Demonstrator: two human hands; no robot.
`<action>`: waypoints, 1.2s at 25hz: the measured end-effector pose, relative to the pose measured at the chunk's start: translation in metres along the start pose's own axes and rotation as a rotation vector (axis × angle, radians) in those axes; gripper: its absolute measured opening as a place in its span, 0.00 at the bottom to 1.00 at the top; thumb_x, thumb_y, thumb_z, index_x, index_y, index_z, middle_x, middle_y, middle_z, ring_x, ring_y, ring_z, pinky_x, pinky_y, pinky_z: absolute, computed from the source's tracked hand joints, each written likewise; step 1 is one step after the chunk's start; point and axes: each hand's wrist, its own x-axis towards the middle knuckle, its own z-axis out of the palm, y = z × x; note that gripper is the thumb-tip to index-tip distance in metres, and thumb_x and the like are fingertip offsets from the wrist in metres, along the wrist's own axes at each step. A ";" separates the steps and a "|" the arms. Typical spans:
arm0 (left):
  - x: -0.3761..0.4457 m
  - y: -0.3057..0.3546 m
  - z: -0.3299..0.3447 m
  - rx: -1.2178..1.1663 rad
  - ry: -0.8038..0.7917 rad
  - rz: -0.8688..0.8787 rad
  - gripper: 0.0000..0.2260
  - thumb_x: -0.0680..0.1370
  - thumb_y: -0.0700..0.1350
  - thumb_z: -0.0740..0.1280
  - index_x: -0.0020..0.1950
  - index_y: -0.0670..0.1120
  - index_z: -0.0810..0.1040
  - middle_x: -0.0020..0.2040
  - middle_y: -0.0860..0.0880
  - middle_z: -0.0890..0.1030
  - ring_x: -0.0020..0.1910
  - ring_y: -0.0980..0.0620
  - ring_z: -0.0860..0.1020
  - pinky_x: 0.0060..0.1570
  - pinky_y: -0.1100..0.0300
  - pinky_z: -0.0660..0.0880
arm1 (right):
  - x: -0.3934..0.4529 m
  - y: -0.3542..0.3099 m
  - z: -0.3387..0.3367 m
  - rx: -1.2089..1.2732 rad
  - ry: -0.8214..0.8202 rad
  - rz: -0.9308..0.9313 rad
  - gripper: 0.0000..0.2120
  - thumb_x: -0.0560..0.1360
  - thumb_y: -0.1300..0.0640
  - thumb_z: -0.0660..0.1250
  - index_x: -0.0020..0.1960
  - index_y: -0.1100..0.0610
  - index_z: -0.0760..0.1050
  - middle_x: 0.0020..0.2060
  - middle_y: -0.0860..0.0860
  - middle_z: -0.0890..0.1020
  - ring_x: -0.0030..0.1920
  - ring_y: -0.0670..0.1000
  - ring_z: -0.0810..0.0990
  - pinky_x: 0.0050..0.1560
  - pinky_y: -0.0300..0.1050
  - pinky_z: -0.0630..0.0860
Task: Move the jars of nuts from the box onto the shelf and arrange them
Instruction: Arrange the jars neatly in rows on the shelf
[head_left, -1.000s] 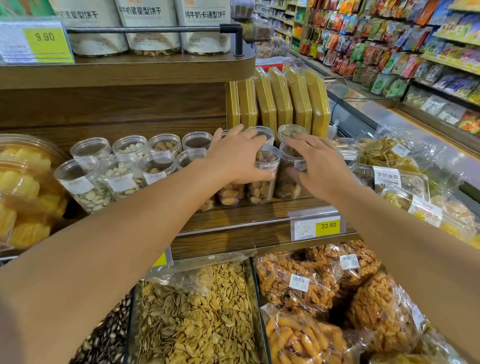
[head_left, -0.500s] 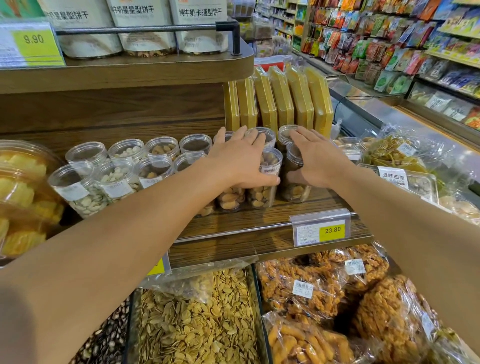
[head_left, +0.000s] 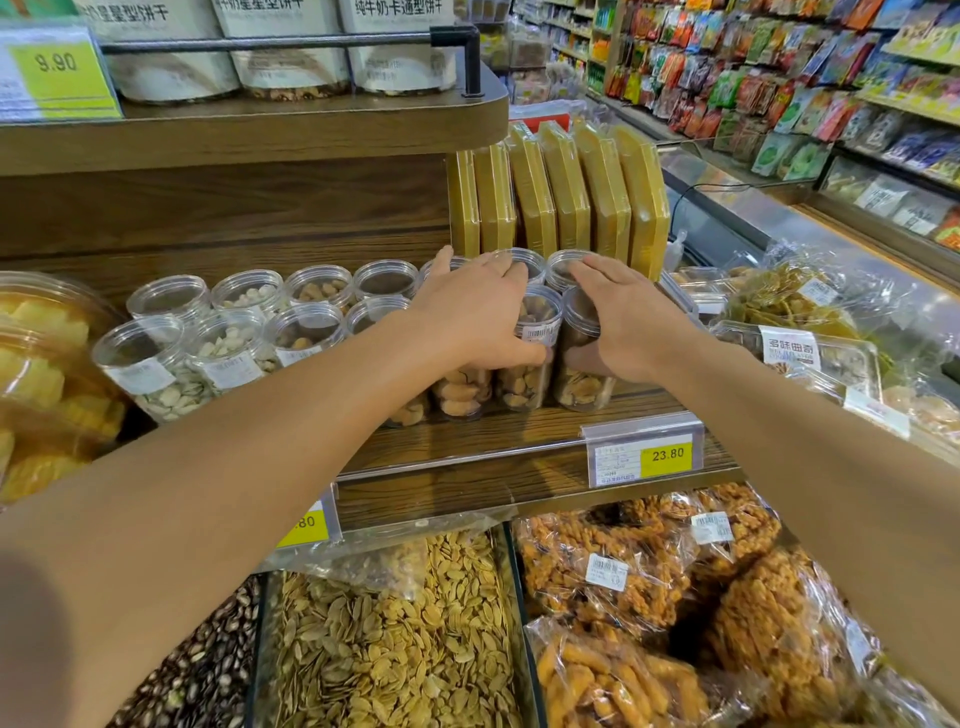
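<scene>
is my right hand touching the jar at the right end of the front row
Touching. In the head view the right hand lies over the rightmost front jar, fingers across its lid and thumb pressed against its clear side, with no gap showing.

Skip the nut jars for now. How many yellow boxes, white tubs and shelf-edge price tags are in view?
Yellow boxes: 6
White tubs: 3
Shelf-edge price tags: 3, one of them partly hidden by an arm
Total: 12
</scene>
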 end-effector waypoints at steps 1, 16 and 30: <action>0.000 0.000 -0.002 -0.009 0.014 0.010 0.44 0.70 0.73 0.60 0.76 0.46 0.58 0.77 0.47 0.61 0.76 0.48 0.58 0.72 0.35 0.50 | -0.001 0.001 0.000 0.003 -0.001 -0.001 0.49 0.67 0.48 0.75 0.78 0.53 0.51 0.77 0.49 0.55 0.76 0.54 0.53 0.73 0.46 0.53; 0.009 -0.002 0.000 -0.103 -0.168 -0.063 0.49 0.68 0.78 0.49 0.79 0.49 0.43 0.80 0.49 0.45 0.78 0.47 0.45 0.73 0.38 0.46 | -0.006 -0.006 -0.004 -0.013 -0.014 0.003 0.49 0.68 0.48 0.76 0.79 0.56 0.50 0.77 0.52 0.55 0.76 0.55 0.52 0.74 0.47 0.50; -0.023 0.005 0.001 -0.246 0.276 0.027 0.29 0.73 0.66 0.62 0.69 0.50 0.73 0.66 0.50 0.77 0.65 0.48 0.73 0.63 0.45 0.70 | -0.021 0.009 -0.002 0.113 0.174 -0.033 0.35 0.68 0.54 0.72 0.73 0.51 0.65 0.70 0.51 0.68 0.71 0.56 0.64 0.68 0.48 0.63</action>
